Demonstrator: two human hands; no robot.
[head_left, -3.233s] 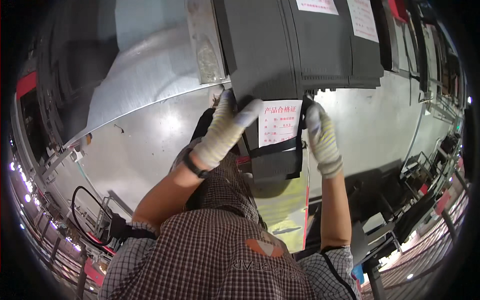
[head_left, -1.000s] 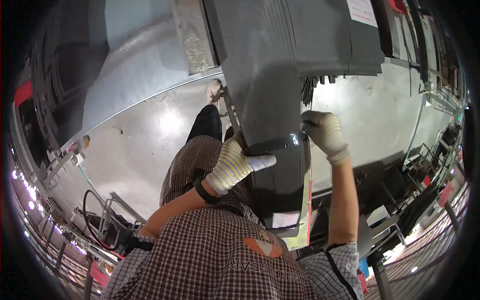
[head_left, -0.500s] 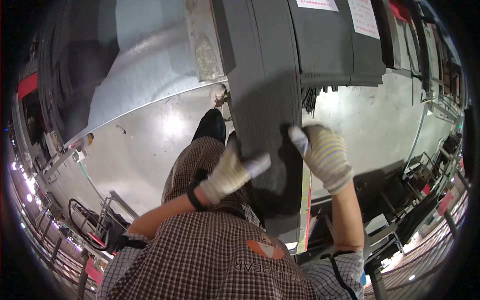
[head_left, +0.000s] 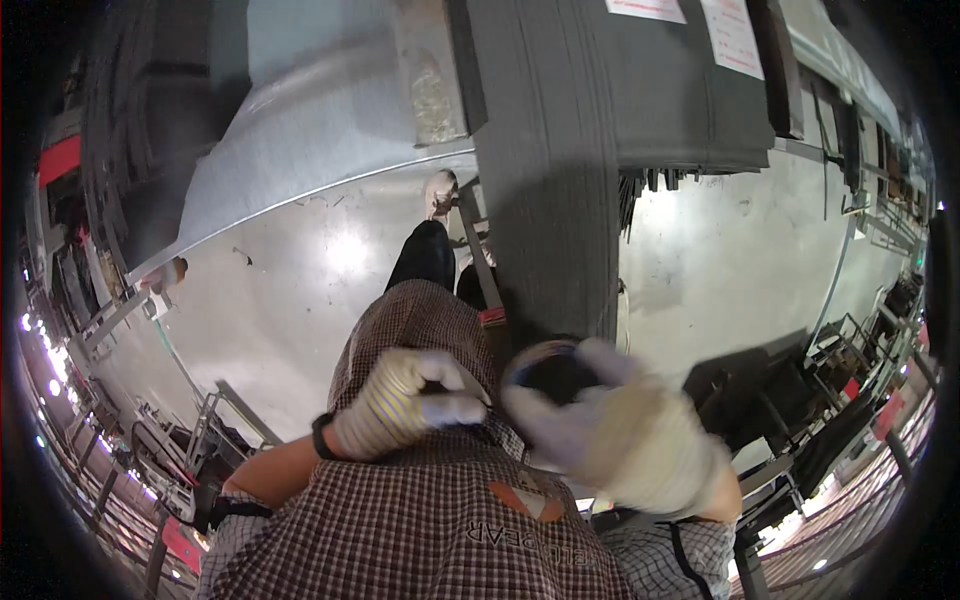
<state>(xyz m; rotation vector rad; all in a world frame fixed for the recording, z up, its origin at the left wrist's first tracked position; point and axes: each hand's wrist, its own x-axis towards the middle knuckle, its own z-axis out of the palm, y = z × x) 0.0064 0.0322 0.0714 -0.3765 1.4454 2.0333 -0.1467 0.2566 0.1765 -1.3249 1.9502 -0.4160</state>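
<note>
My left hand, in a striped knitted glove, is in front of the checked apron. Its thumb and forefinger bend together around a dark gap, and I cannot make out what is between them. My right hand, also gloved and smeared by motion, is just to its right, curled about a dark ring-like thing with a tan rim. Beyond that ring runs a long stack of dark grey sheets. Its near end is hidden behind my right hand and the ring.
A second dark grey stack with printed papers adjoins on the right. At the left is a grey metal table. A thin metal leg with a red end stands beside the long stack. Metal racks are at the right.
My right hand has come down and nearer to me, and the ring-like thing now shows in it. The left hand has drawn back leftward. The yellow-and-red edge by the stack no longer shows.
</note>
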